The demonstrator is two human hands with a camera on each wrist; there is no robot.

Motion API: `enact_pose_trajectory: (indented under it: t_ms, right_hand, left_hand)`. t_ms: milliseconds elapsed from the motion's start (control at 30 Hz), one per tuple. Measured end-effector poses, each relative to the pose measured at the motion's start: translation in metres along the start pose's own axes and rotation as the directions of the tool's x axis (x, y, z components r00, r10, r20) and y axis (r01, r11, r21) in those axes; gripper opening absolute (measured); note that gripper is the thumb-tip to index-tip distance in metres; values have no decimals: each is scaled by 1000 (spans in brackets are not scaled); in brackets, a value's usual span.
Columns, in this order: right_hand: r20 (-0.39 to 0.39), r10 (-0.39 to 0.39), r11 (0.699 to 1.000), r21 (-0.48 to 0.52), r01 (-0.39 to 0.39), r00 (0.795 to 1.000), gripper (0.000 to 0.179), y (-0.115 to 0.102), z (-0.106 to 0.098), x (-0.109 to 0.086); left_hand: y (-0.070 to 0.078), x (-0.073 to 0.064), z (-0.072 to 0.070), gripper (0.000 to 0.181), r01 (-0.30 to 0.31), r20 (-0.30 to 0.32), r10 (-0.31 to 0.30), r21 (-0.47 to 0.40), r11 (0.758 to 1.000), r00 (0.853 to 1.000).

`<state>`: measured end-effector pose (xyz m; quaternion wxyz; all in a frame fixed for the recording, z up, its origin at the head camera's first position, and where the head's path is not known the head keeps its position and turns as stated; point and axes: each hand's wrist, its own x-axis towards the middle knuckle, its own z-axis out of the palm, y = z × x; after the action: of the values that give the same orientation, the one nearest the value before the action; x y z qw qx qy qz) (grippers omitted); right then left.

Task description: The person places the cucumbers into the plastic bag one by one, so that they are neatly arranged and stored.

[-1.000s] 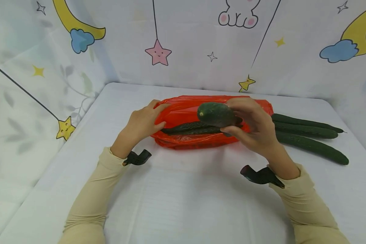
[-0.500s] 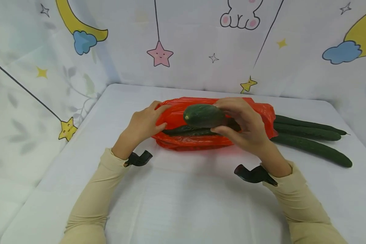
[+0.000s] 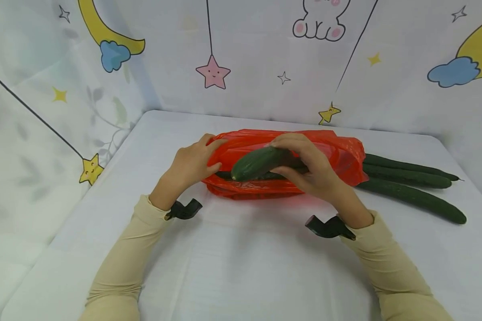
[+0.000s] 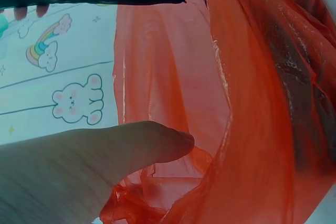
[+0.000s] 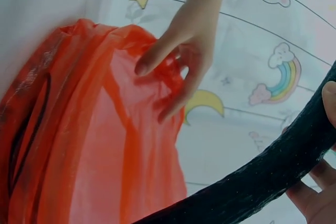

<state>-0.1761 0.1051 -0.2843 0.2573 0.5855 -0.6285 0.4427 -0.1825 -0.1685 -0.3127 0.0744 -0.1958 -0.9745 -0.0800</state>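
Note:
My right hand [image 3: 311, 167] grips a long dark green cucumber [image 3: 255, 164] over the mouth of a red plastic bag [image 3: 325, 140]. In the head view its near end tilts down to the left. The right wrist view shows the cucumber [image 5: 262, 177] lengthwise, with the fingers and thumb around it. My left hand [image 3: 190, 162] touches the left end of the bag. Its thumb [image 4: 157, 142] and forefinger lie spread apart inside the bag's mouth [image 5: 126, 98]; its other fingers are mostly hidden. More cucumbers show inside the bag below the held one.
To the right of the bag, several cucumbers [image 3: 413, 198] lie side by side on the white table [image 3: 241, 263]. A patterned cloth backdrop [image 3: 249, 53] stands behind the far table edge. A dark curved band sticks out from each wrist.
My right hand has moved left and slightly down with the cucumber, whose near end now tips down toward the bag's opening. My left hand stays at the bag's left end.

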Motion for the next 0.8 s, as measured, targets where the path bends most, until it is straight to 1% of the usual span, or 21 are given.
enact_pose_trajectory:
  t_ms: [333,567,667,800]
  right_hand:
    - [58,-6,999,-36,8,998,42,14,2,-7]
    - [132,17,996,-84,-6,991,45,26,3,-15]
    - [142,23,993,-117,-7,990,46,31,4,-18]
    - [137,47,988,-151,-26,989,45,38,5,-22]
  left_hand:
    - [0,-1,-1,59,-3,-10,3,-8,1000,1000]
    - [0,-1,0,59,-2,-15,2,-17,1000,1000]
    - [0,-1,0,59,-1,-15,1,-18,1000,1000]
    - [0,-1,0,59,-6,-19,5,-16,1000,1000]
